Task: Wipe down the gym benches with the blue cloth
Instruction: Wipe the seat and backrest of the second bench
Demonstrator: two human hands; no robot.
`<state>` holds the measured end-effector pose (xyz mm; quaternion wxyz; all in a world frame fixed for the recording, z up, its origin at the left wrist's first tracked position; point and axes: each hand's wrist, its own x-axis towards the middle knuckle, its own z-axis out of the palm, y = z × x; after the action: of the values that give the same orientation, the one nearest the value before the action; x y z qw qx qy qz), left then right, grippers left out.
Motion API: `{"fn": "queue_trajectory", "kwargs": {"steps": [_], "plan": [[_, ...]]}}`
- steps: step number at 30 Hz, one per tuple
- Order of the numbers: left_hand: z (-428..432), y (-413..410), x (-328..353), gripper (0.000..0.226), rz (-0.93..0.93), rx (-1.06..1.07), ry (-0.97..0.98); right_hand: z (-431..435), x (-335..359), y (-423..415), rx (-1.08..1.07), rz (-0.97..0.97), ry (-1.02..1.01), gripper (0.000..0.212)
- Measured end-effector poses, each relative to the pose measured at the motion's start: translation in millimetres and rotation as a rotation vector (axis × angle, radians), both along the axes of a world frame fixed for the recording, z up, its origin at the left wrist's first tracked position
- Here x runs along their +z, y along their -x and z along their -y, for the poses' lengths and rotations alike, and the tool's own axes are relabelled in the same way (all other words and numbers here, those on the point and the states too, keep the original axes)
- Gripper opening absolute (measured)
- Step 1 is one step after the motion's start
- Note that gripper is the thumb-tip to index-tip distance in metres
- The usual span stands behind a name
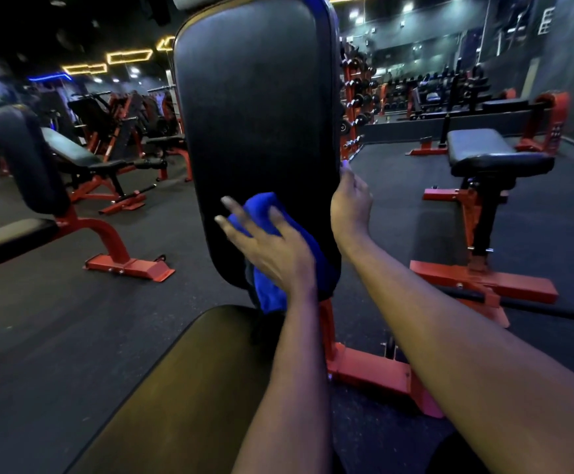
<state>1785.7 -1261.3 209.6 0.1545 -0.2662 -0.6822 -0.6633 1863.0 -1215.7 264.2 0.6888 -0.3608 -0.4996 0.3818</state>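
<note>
Plainly, blue cloth (265, 204) lies under fingers (232, 231) of left hand (272, 249).

Two hands (272, 249) (350, 208), one cloth (308, 249), at least five benches (255, 131) (25, 165) (70, 150) (164, 140) (484, 148)

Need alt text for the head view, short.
A person's left hand presses a blue cloth against the upright black backrest of a red-framed gym bench, while the right hand touches the pad's right edge. More benches and dumbbell racks stand behind.

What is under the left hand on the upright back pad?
The blue cloth, pressed by the left hand against the back pad. Its middle is hidden by the hand.
</note>
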Motion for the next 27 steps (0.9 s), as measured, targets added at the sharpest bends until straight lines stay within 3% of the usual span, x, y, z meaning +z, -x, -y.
{"fn": "queue_trajectory", "kwargs": {"steps": [2,4,7,15,18,22,27], "plan": [[13.0,-30.5,-14.4,0.066,-0.074,-0.16,-0.06,1.7,1.1,-1.4,-0.001,0.033,-0.005,0.045],[30.6,-63.4,-39.2,0.07,-0.142,-0.228,0.023,1.5,-0.2,-3.1,0.036,0.046,-0.035,0.044],[29.5,-64.8,-56.4,0.076,-0.05,-0.282,0.101,2.2,-1.6,-7.9,0.101,0.084,-0.038,0.041],[1.2,-8.8,70.8,0.07,-0.434,-0.26,0.022,-7.1,-1.7,-18.1,0.318,0.044,0.021,0.028],[-1.9,-4.7,91.5,0.067,-0.482,-0.254,0.016,-16.2,-5.6,-11.9,0.307,-0.013,0.045,0.042],[11.3,-7.2,36.7,0.063,-0.559,-0.277,0.057,-21.6,-10.4,-8.5,0.318,-0.029,0.095,0.06],[35.8,-18.7,-52.5,0.067,-0.394,-0.325,0.214,-15.2,-6.2,-6.9,0.258,0.001,0.106,0.052]]}}
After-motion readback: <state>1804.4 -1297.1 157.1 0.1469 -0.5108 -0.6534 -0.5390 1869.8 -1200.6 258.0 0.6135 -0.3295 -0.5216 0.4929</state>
